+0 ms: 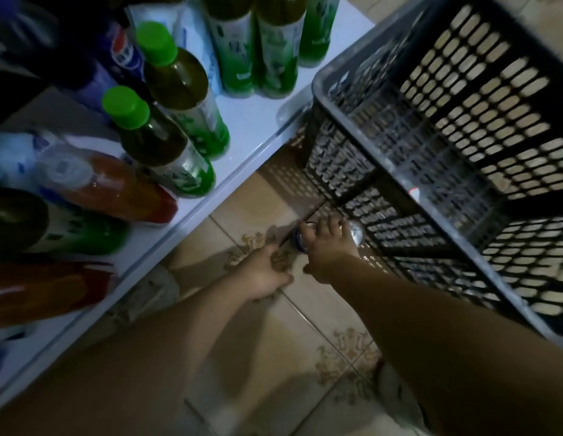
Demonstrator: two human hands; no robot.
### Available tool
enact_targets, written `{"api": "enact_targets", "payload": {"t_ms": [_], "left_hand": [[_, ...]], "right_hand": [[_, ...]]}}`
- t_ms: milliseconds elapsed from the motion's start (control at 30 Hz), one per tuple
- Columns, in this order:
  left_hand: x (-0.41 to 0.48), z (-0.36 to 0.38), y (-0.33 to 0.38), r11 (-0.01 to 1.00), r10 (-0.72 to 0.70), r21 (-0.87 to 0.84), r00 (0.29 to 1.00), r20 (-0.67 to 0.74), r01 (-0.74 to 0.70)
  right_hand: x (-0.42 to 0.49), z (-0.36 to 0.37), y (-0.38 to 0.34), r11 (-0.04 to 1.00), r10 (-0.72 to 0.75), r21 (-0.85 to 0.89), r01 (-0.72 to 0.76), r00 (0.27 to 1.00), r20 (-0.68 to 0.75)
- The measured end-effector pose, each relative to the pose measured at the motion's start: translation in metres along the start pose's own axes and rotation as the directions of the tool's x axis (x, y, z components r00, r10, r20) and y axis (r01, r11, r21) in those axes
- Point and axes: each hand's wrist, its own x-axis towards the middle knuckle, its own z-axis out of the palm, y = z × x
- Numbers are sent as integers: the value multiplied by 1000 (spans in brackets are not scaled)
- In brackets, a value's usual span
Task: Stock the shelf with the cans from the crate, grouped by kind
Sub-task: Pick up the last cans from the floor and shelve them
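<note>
We see a matt dark-grey plastic crate (384, 180). The shelf (255, 121) is smooth, glossy white. The bottles (176, 86) are clear glossy plastic with matt green caps (154, 42). The cans (355, 231) show shiny bare metal tops. The floor tiles (274, 325) are glazed and reflective.

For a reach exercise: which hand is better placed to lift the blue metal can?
Likely right: the right hand touches the blue metal can; the left hand holds nothing, short of it.
</note>
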Motion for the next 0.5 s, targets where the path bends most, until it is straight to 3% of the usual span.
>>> {"api": "enact_targets", "payload": {"t_ms": [100,200,300,500], "left_hand": [[2,2,-15,999,-32,-34,999,9,32],[-7,-7,-19,999,0,-35,1000,-22,-1],[-36,-15,-8,999,43,-16,997,-62,-44],[-145,-30,42,955,261,-108,955,-144,-277]], "right_hand": [[9,9,-4,999,-38,6,39,991,-127],[-9,2,0,942,-29,327,74,990,-140],[-57,-16,0,754,69,652,82,977,-202],[-176,-88,-17,345,295,890,298,866,-404]]}}
